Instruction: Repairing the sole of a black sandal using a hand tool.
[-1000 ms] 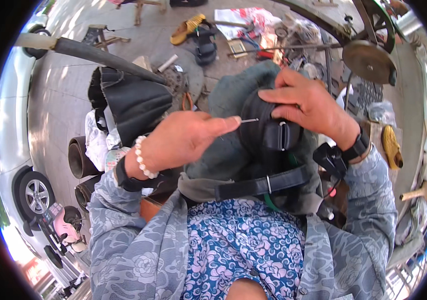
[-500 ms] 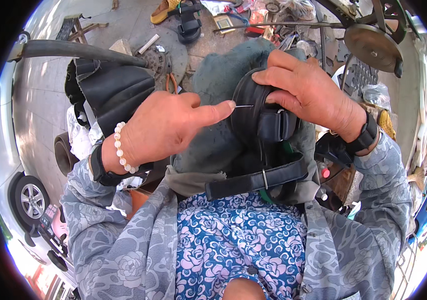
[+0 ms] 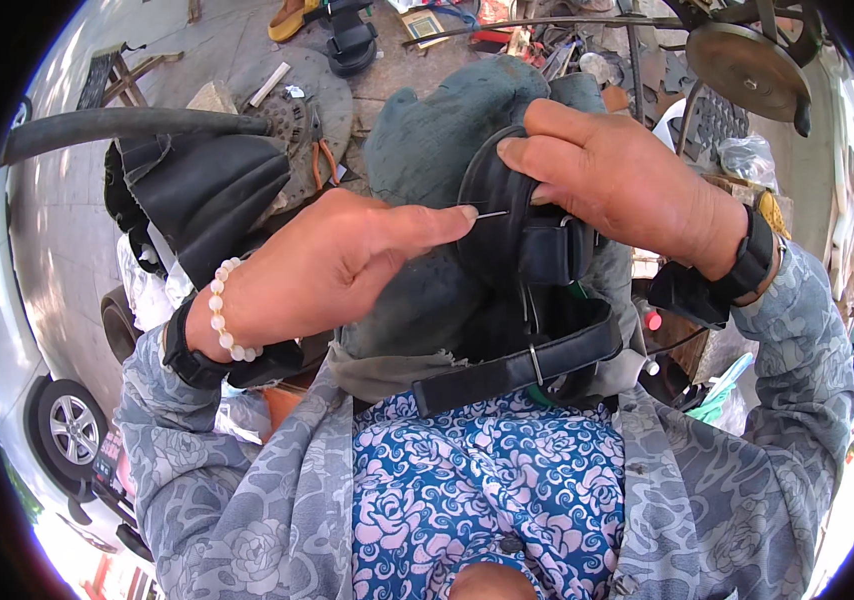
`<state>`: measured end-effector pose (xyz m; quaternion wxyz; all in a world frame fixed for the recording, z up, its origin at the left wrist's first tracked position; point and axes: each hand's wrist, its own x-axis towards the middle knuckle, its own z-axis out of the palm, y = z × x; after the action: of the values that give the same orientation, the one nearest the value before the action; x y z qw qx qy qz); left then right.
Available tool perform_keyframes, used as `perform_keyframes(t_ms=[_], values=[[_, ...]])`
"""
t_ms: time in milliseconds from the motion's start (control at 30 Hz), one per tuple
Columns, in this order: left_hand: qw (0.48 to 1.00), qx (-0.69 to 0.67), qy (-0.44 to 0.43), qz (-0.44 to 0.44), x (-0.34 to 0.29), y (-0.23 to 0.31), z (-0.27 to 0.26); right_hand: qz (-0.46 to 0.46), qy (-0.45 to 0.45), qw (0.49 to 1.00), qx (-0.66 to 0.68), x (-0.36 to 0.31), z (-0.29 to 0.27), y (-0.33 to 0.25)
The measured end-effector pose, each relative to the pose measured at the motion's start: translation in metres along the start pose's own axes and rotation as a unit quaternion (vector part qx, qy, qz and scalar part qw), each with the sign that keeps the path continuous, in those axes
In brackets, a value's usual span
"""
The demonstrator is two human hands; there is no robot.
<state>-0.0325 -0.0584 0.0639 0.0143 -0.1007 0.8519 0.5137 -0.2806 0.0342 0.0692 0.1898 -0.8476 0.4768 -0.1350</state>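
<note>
A black sandal (image 3: 490, 245) rests on the grey-green cloth (image 3: 422, 145) over my lap. Its buckled strap (image 3: 552, 252) is on the right side, and a long loose strap (image 3: 517, 370) with a metal loop lies toward my body. My right hand (image 3: 612, 180) grips the sandal's upper edge, thumb and fingers closed round it. From the left, my left hand (image 3: 337, 265) has its index fingertip at one end of a thin metal needle (image 3: 492, 215), whose other end meets the sandal. The left thumb is mostly hidden, and the other fingers are curled in.
Pliers (image 3: 324, 150) with orange handles lie beyond my left hand, beside a black leather piece (image 3: 207, 180). Another black sandal (image 3: 351, 42) lies on the ground farther off. A round metal wheel (image 3: 750, 83) stands at far right. A red-capped bottle (image 3: 653, 320) is by my right side.
The view has shifted a little, so the ground things sit higher and farther left. My left fingertip stays at the needle, which now slants slightly upward. The right hand keeps its grip.
</note>
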Motion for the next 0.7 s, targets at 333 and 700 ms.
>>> perform_keyframes(t_ms=[333,700], values=[[1.000,0.012,-0.009,0.020,0.005,-0.004,0.003,-0.024,0.014,1.000,-0.011,-0.002,0.000,0.003],[0.994,-0.064,0.015,0.082,0.012,-0.019,0.006,-0.010,0.024,1.000,0.016,-0.004,0.003,0.005]])
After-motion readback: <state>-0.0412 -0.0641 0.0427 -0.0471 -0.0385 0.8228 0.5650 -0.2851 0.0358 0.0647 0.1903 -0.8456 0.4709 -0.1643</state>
